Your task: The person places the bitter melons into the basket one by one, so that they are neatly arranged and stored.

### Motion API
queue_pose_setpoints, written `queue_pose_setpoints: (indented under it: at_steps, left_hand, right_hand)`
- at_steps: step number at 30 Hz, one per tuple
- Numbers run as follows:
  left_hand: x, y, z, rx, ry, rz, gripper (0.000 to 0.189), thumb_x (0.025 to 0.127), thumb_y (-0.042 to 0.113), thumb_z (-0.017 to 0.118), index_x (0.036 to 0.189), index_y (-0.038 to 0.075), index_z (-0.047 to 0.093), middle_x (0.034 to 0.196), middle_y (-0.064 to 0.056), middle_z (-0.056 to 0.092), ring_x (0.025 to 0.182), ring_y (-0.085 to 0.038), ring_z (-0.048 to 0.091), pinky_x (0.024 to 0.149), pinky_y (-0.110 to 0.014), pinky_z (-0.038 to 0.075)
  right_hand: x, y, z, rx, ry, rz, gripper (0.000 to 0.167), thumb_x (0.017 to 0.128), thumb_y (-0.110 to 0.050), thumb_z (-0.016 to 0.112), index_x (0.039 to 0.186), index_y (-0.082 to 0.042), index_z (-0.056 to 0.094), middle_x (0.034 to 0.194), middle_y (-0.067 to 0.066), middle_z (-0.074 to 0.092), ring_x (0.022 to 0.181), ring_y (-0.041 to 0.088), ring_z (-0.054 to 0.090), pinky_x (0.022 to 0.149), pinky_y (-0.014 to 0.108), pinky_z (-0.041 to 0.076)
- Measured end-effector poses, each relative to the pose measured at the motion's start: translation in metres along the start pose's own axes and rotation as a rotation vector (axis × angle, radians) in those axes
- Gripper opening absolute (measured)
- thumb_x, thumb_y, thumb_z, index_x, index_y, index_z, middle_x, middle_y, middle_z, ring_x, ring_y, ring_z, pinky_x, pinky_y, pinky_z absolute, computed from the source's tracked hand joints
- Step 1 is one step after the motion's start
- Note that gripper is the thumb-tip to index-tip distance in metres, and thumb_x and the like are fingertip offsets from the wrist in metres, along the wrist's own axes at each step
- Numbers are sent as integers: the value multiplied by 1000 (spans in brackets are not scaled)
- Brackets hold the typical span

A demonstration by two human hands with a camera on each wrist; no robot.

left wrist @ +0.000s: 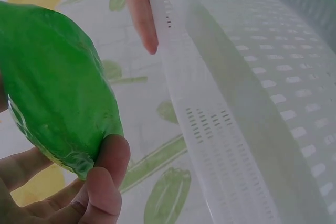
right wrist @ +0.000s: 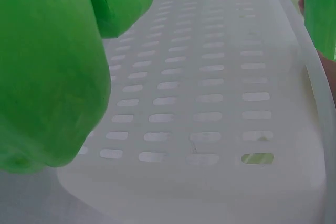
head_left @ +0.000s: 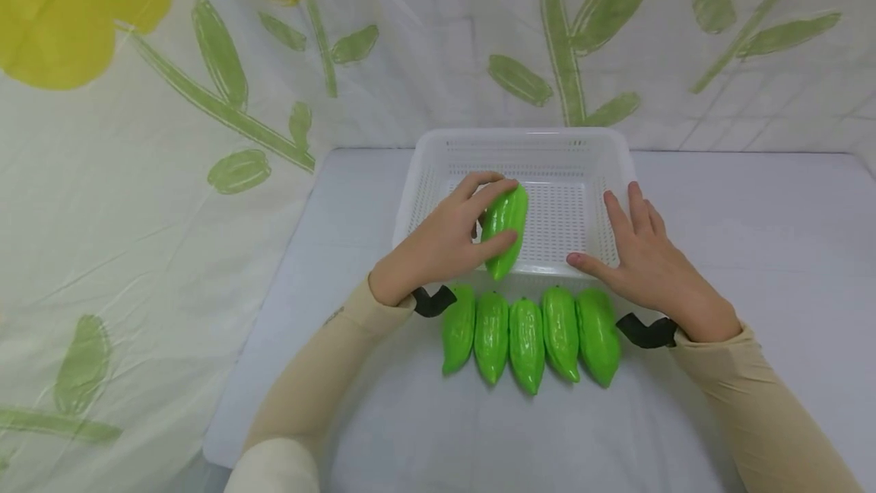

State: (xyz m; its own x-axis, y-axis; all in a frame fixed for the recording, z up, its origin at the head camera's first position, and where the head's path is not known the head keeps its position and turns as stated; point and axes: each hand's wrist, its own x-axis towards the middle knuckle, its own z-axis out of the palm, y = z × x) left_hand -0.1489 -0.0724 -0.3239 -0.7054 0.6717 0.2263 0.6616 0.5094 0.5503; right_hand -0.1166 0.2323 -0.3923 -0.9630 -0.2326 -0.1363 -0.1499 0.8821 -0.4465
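Observation:
My left hand (head_left: 445, 238) grips a glossy, ridged green pepper (head_left: 505, 230) between thumb and fingers, above the near left part of a white plastic basket (head_left: 523, 134). In the left wrist view the pepper (left wrist: 58, 82) hangs beside the basket wall (left wrist: 210, 145), fingertips at its lower end. My right hand (head_left: 646, 261) is spread with straight fingers at the basket's right rim and holds nothing; whether it touches the rim I cannot tell. Several more green peppers (head_left: 527, 345) lie in a row before the basket, pointed ends towards me.
A pale cloth covers the table (head_left: 753, 249). Behind and to the left hangs a white curtain (head_left: 424, 44) with yellow flowers and green leaves. The basket stands at the back of the table. Black straps (head_left: 646, 332) show at both wrists.

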Motion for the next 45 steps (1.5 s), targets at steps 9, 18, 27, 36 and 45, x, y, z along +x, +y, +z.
queue_pose_setpoints:
  at_steps: [9, 18, 27, 36, 45]
  left_hand:
    - [34, -3, -3, 4, -44, -13, 61, 103, 31, 64, 156, 8, 44, 155, -15, 42, 95, -14, 58, 85, -24, 51]
    - [72, -3, -1, 48, -95, -46, 62, 104, 34, 62, 157, 9, 43, 153, -16, 43, 100, -16, 57, 88, -27, 50]
    - [114, -9, 10, 119, -207, -148, 67, 105, 43, 58, 162, 16, 36, 159, -13, 39, 117, -17, 56, 97, -29, 50]
    - [147, -24, 34, 153, -318, -200, 69, 104, 47, 55, 163, 17, 33, 152, -12, 42, 110, -14, 56, 89, -26, 50]
    - [169, -31, 70, 215, -408, -255, 69, 104, 48, 56, 163, 18, 34, 155, -12, 41, 116, -14, 54, 91, -24, 49]
  right_hand:
    - [1, 1, 0, -3, -5, 4, 117, 94, -73, 57, 167, -8, -8, 168, 21, -29, 151, 65, -2, 103, 85, 28]
    - [0, 0, 1, 0, -7, 4, 117, 94, -73, 57, 167, -7, -7, 168, 21, -30, 151, 65, -2, 101, 85, 29]
    - [0, 1, 1, -4, -20, 12, 117, 94, -74, 55, 167, -8, -9, 168, 18, -33, 152, 64, -4, 102, 85, 29]
    - [3, -1, 0, -4, -11, 0, 117, 95, -74, 55, 166, -6, -8, 168, 19, -32, 152, 64, -3, 100, 85, 32]
    - [0, -1, 2, -1, 6, -9, 117, 95, -72, 58, 166, -4, -6, 168, 21, -29, 152, 64, -1, 98, 85, 33]
